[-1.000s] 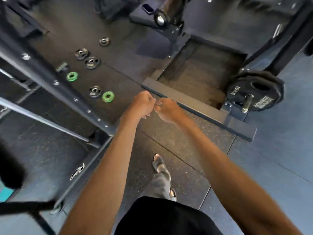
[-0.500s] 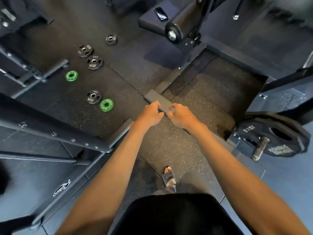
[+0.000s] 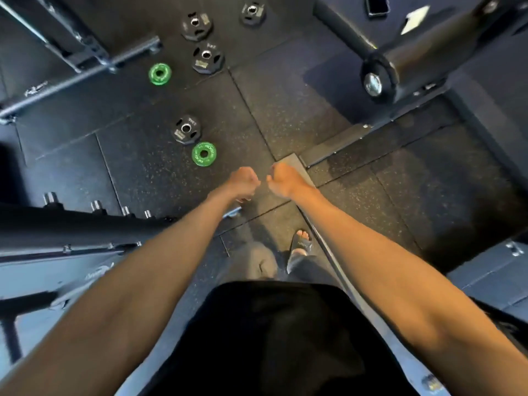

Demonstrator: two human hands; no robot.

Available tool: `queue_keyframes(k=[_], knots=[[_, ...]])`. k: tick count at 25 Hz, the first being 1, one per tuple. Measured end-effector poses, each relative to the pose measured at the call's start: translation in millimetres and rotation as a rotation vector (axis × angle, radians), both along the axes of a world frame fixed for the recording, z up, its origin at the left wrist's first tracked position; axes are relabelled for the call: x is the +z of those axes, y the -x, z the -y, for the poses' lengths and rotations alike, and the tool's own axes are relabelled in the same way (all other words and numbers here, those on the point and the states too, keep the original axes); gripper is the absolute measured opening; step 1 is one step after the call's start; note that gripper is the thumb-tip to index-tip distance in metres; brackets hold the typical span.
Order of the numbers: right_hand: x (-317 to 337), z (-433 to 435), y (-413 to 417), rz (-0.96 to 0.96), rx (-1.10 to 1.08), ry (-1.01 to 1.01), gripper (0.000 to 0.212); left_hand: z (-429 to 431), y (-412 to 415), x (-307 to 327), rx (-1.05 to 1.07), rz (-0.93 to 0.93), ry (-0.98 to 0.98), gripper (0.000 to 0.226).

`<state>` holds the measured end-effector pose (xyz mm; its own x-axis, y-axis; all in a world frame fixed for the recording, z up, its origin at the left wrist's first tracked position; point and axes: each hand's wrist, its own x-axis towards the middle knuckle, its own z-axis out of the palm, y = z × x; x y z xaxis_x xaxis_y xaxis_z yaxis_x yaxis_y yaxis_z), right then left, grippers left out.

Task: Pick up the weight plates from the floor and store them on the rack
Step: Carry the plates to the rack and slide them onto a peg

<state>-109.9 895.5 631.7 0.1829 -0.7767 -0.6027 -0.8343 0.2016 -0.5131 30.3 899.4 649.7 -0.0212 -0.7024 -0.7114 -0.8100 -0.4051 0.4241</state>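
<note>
Several small weight plates lie flat on the dark rubber floor ahead of me. The nearest green plate (image 3: 203,154) is just up and left of my hands, with a black plate (image 3: 186,129) touching close behind it. Farther off lie another green plate (image 3: 160,74) and three black plates (image 3: 207,57), (image 3: 196,25), (image 3: 252,12). My left hand (image 3: 243,182) and my right hand (image 3: 284,180) hover side by side, both curled into loose fists with nothing in them. The black rack beam (image 3: 71,227) with short steel pegs (image 3: 97,205) runs across at lower left.
A padded bench roller (image 3: 380,78) with a phone (image 3: 377,5) on its pad stands upper right. A grey metal floor frame (image 3: 328,151) runs past my right hand. Rack feet (image 3: 85,70) cross the upper left. My sandalled foot (image 3: 301,247) is below my hands.
I have stepped forward and looked further down: the plates are nearer and larger, the 15 kg plate at right has left the view, and the rack pegs have come in at lower left.
</note>
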Motion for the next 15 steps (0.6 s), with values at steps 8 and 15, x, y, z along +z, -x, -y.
queue_keyframes(k=[8,15], knots=[[-77.5,192.3,-18.2,-0.161,0.348,-0.193,0.032,166.2,-59.4,-69.6,0.201,0.023,-0.184,0.014],[-98.7,441.4,-91.5,-0.133,0.417,-0.156,0.023,411.4,-119.0,-96.0,0.193,-0.055,-0.208,0.021]])
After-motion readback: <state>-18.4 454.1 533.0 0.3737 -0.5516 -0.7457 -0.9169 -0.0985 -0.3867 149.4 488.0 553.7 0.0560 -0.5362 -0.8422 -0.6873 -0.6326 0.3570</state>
